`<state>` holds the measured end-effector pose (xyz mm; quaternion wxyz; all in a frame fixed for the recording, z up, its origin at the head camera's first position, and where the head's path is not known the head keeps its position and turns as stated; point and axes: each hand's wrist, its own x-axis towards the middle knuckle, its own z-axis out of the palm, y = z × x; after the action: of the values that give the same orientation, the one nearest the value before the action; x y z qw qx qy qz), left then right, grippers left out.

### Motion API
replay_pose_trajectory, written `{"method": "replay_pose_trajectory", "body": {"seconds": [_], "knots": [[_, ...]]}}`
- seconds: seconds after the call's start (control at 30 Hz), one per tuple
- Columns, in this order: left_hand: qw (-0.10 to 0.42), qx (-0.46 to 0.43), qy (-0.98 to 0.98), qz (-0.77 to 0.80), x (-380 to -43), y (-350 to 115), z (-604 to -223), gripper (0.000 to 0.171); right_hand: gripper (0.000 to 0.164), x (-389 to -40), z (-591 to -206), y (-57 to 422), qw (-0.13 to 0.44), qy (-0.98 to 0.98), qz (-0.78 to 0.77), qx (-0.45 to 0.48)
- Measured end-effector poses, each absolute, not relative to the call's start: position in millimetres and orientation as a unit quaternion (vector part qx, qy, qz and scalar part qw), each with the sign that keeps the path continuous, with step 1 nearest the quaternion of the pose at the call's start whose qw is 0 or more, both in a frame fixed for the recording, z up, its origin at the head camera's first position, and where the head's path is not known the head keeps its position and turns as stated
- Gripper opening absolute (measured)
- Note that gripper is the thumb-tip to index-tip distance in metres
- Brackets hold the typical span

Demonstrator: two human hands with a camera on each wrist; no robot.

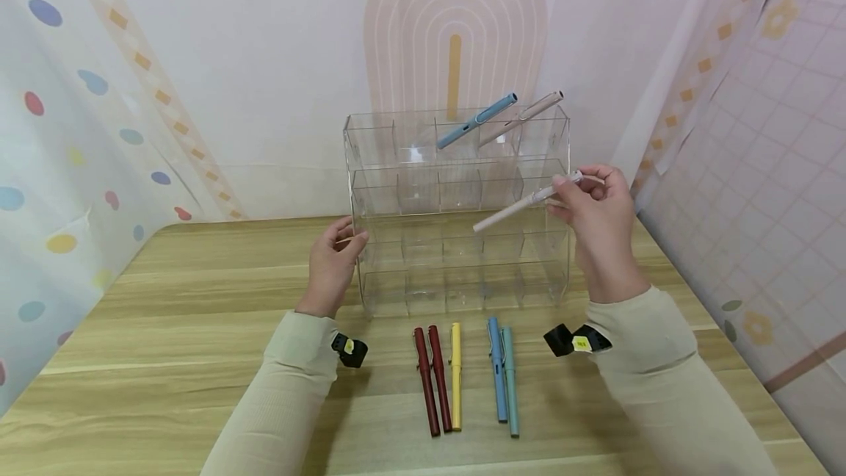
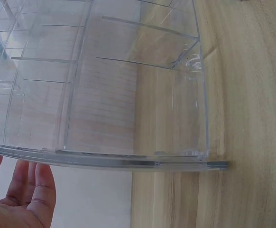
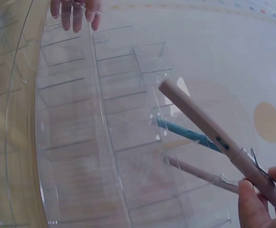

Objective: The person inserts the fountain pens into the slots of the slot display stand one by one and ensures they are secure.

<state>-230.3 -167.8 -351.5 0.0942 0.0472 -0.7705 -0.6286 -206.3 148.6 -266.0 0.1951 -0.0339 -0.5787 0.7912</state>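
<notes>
A clear acrylic rack (image 1: 396,270) with tiers of small compartments stands on the table. My left hand (image 1: 333,263) holds its left side panel (image 2: 105,160), thumb on one face and fingers behind. With thumb and fingers my right hand (image 1: 604,215) pinches a pale pink pen (image 1: 512,213) by its clipped cap end. This pen slants in front of the rack's right half, its bare end pointing down and left. In the top tier lean a blue pen (image 1: 477,122) and a beige-pink pen (image 1: 525,116), both tilted right.
Before the rack lie two dark red pens (image 1: 426,380), a yellow pen (image 1: 456,380), a blue pen (image 1: 498,373) and a green pen (image 1: 510,388). Patterned cloth (image 1: 264,57) hangs behind the wooden table (image 1: 198,292) and along both sides.
</notes>
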Motion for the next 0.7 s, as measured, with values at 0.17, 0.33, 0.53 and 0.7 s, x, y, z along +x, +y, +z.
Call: {"method": "replay_pose_trajectory", "body": {"seconds": [0.17, 0.33, 0.53, 0.7], "knots": [[0.092, 0.049, -0.772, -0.627, -230.1, -167.8, -351.7, 0.043, 0.030, -214.7, -259.7, 139.1, 0.239, -0.535, 0.810, -0.029], [0.093, 0.049, -0.773, -0.626, -229.8, -167.5, -351.8, 0.042, 0.030, -222.9, -255.9, 131.0, 0.266, -0.519, 0.812, -0.029], [0.093, 0.045, -0.775, -0.624, -229.6, -166.9, -351.7, 0.043, 0.029, -235.2, -254.9, 119.9, 0.282, -0.517, 0.807, -0.036], [0.091, 0.048, -0.775, -0.623, -229.5, -166.6, -351.2, 0.043, 0.029, -244.5, -256.6, 112.2, 0.294, -0.518, 0.802, -0.039]]}}
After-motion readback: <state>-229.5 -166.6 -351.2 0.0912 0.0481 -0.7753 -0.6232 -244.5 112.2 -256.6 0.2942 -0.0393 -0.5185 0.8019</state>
